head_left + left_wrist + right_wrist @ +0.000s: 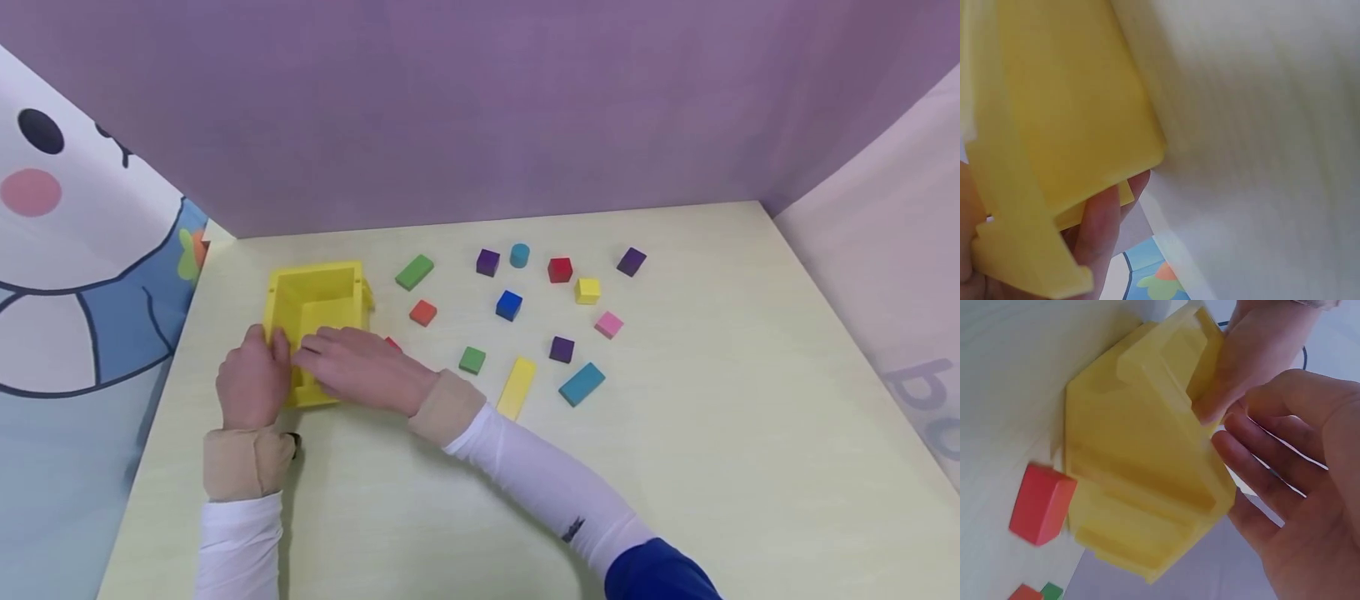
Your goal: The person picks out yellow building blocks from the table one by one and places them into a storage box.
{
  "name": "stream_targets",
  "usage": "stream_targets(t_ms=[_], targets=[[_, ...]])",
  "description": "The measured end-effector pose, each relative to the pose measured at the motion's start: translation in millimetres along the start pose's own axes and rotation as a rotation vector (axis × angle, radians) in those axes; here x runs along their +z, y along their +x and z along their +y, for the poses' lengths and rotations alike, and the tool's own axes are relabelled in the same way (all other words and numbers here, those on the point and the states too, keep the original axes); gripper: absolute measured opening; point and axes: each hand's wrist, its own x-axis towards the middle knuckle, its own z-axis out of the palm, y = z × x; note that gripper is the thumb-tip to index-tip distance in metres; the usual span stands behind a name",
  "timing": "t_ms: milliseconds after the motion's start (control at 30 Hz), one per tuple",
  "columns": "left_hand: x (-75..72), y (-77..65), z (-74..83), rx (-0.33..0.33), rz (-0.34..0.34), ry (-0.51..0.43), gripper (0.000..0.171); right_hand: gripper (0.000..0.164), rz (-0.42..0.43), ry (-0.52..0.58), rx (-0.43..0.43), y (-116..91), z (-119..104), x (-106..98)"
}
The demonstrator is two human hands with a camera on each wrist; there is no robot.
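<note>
A yellow plastic bin (352, 287) stands at the left of the table, its inside bare where it shows. My left hand (253, 379) grips the bin's left wall; in the left wrist view its fingers (1101, 219) lie against the outside. Over the bin's front right rim reaches my right hand (371, 367). The right wrist view shows its fingers (1260, 437) loosely bent beside the rim, with nothing seen in them. A red block (1041, 503) lies close to the bin, mostly hidden by my right hand in the head view.
Right of the bin, several blocks are scattered, among them a green one (415, 272), a blue cube (508, 305), a red cube (559, 270) and a teal block (582, 384). A long yellow block (517, 388) lies beside my right forearm. A purple wall (480, 117) closes the back.
</note>
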Motion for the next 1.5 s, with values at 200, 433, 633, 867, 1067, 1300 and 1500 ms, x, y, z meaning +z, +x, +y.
stream_targets(t_ms=[200,433,633,867,1067,1300,1500], targets=[[0.0,0.5,-0.8,0.001,0.011,0.004,0.044,0.033,0.052,0.017,0.022,-15.3,2.8,-3.9],[0.9,2.4,-3.0,0.002,0.000,0.007,0.046,0.037,0.149,-0.006,0.010,-29.7,9.0,-13.8],[-0.5,2.1,0.1,-0.004,-0.013,0.011,0.047,0.035,0.170,-0.005,0.056,-46.5,20.1,-16.1],[-1.2,3.3,0.2,-0.025,-0.042,0.017,0.050,0.032,0.221,0.031,0.095,-67.8,32.7,-15.5],[-2.5,2.6,0.7,-0.036,-0.059,0.024,0.050,0.032,0.213,0.048,0.132,-84.7,43.0,-18.1],[-0.6,3.9,-0.3,-0.033,-0.060,0.022,0.051,0.029,0.260,0.077,0.191,-102.8,58.1,-19.6],[-0.3,3.6,-1.1,-0.031,-0.056,0.024,0.051,0.032,0.259,0.090,0.261,-120.1,69.9,-21.4]])
